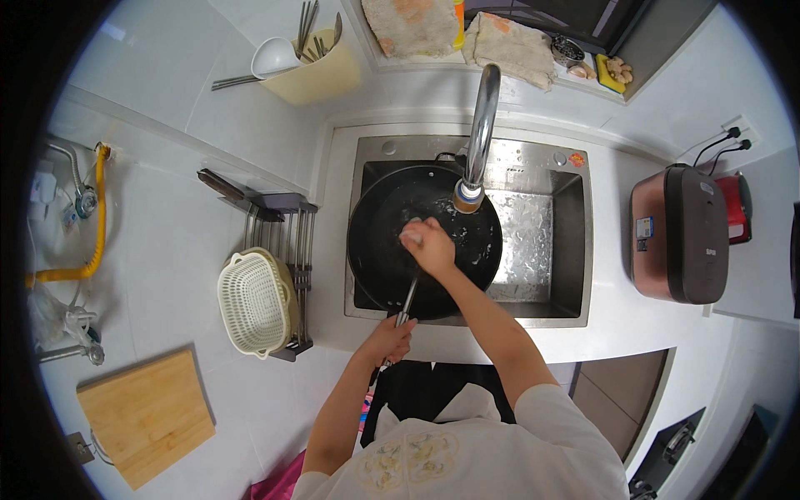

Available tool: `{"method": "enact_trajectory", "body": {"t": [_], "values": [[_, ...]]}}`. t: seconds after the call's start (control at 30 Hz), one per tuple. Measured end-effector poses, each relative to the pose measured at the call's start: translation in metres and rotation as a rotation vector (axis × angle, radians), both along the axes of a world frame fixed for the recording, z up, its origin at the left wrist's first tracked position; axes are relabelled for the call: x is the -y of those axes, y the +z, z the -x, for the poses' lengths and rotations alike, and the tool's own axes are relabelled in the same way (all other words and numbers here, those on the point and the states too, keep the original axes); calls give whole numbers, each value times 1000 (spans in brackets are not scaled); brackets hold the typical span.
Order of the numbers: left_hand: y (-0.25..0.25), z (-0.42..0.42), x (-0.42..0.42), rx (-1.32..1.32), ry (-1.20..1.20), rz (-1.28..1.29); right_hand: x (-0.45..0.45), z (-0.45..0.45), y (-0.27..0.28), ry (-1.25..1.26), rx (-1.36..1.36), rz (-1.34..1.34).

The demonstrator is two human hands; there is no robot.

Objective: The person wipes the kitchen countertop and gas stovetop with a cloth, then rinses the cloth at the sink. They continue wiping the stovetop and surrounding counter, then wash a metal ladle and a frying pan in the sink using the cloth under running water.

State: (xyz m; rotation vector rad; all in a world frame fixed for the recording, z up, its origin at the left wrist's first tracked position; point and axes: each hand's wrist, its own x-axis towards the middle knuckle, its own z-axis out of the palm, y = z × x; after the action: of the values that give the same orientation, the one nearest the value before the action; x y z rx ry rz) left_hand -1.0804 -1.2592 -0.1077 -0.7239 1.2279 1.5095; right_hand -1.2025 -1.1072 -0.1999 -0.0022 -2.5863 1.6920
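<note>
A large black wok (381, 219) rests over the left part of the stainless steel sink (570, 250), with some water and whitish specks inside. My left hand (389, 339) is closed around a metal handle (409, 299) at the wok's near edge; whether it belongs to the wok or to a utensil lying in it I cannot tell. Over the wok's middle is my right hand (431, 247), fingers bent around something small and pale that is blurred and mostly hidden. The chrome faucet (484, 131) arches above the wok's far right side, its spout beyond my right hand.
Left of the sink stand a metal rack (303, 250) and a cream plastic colander (256, 303). A utensil holder (325, 78) hangs at the back left. Cloths (509, 47) lie on the sill. A rice cooker (681, 234) is to the right, a wooden cutting board (147, 415) far left.
</note>
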Motion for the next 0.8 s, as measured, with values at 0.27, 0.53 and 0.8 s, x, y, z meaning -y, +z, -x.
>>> {"method": "enact_trajectory", "body": {"t": [0.27,0.53,0.8], "values": [[-1,-26,-1,-1,9,-95,-46,33,-47,-271,320,-144],[-17,-3,-18,-119,127,73,13,-22,-7,-213,-160,-47],[-17,13,-37,-191,54,212,22,-51,11,-139,-66,-153]]}}
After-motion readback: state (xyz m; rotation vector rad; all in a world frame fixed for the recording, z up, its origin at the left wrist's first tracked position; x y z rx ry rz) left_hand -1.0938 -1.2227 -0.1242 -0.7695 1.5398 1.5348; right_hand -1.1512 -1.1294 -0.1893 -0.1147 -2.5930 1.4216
